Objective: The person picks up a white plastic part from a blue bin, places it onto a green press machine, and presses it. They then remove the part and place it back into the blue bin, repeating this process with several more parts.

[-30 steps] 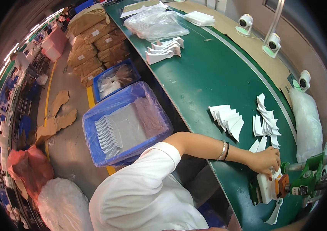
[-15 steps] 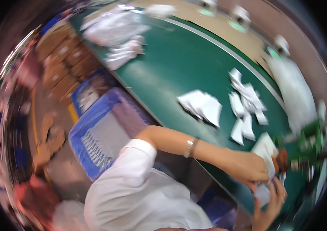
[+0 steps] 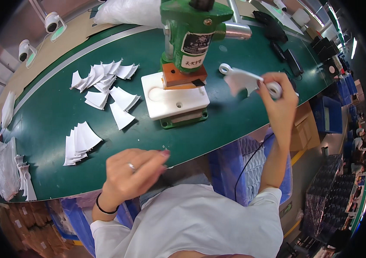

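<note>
My right hand (image 3: pixel 280 96) is closed on a white plastic piece (image 3: pixel 245 78), a thin flared part with ring-shaped ends, held above the bench right of a green press (image 3: pixel 193 26). The piece is partly blurred. In front of the press, my left hand (image 3: pixel 131 174) hovers near the bench edge with thumb and fingers pinched together; whether anything tiny is between them is hidden. Under the press head, a brown block (image 3: pixel 183 77) sits over a white base plate (image 3: pixel 161 105) with a round recess on its left.
White curved pieces lie in a loose pile (image 3: pixel 101 79) and a neat stack (image 3: pixel 82 142) left of the press. Dark devices (image 3: pixel 293 62) rest at the right of the green bench (image 3: pixel 45 150). Blue lined crates (image 3: pixel 252 172) and a cardboard box (image 3: pixel 305 129) stand below its edge.
The view has swung right, bringing the press to the middle. My hands, earlier together at a white piece beside the press, are now apart; the right holds a white piece out to the right.
</note>
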A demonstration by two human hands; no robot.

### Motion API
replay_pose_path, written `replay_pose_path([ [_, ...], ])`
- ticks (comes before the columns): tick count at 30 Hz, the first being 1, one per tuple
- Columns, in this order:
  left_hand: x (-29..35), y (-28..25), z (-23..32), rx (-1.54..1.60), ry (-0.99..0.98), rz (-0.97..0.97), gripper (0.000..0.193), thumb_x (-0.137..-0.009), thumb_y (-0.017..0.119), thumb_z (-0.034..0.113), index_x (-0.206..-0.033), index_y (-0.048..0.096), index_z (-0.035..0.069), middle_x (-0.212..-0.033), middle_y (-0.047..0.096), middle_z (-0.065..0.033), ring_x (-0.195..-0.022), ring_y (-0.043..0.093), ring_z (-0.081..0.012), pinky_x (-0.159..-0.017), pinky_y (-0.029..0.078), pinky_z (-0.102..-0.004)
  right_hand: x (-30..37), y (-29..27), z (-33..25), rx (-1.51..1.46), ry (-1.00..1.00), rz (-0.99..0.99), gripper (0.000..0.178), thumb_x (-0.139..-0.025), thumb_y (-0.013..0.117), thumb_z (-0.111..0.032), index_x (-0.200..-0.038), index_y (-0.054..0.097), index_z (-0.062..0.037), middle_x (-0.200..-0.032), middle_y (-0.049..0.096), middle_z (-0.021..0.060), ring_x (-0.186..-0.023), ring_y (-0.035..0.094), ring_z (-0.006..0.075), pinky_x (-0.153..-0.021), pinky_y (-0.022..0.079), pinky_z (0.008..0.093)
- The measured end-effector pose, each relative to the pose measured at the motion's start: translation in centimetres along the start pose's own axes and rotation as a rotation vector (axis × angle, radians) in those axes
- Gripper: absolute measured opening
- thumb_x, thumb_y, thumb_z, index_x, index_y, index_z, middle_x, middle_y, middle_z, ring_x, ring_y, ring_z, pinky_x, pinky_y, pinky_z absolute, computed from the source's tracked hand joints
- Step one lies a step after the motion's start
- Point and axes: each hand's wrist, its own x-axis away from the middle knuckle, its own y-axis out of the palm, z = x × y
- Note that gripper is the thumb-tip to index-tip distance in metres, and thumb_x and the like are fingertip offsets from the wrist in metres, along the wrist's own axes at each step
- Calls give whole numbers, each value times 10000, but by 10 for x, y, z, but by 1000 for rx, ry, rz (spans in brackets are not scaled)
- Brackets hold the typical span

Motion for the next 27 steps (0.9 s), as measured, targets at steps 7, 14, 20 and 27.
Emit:
replay_pose_path([
  [7, 34, -15, -7, -80, -228, 89, 228, -727, 659, -69, -943, 675, 6, -778, 689, -91, -635, 653, -220, -579, 510, -289, -16, 53, 55, 219, -215, -121, 179, -765, 721, -56, -922, 635, -65, -820, 639, 42, -797, 593, 207, -782, 438, 337],
  [14, 56, -31, -14, -284, -373, 234, 212, -760, 594, -117, -942, 658, -27, -853, 692, -144, -717, 669, -248, -652, 511, -282, -18, 56, 67, 462, -332, -154, 307, -742, 743, -111, -1037, 661, -118, -955, 637, 30, -994, 544, 235, -887, 360, 382],
  [20, 60, -21, -12, -117, -409, 311, 188, -798, 519, -71, -928, 651, -41, -829, 686, -159, -737, 668, -260, -664, 513, -289, -9, 18, 53, 545, -374, -109, 417, -787, 720, -162, -1183, 614, -84, -1180, 609, 74, -1116, 533, 266, -927, 392, 384],
  [27, 19, 90, 23, 114, -11, -262, 283, -714, 682, 33, -997, 693, 32, -1088, 635, -142, -990, 590, -337, -859, 500, -423, 86, -132, 18, 702, -41, 94, 345, -777, 665, -19, -1118, 615, 2, -996, 640, 160, -933, 622, 306, -835, 484, 355],
])
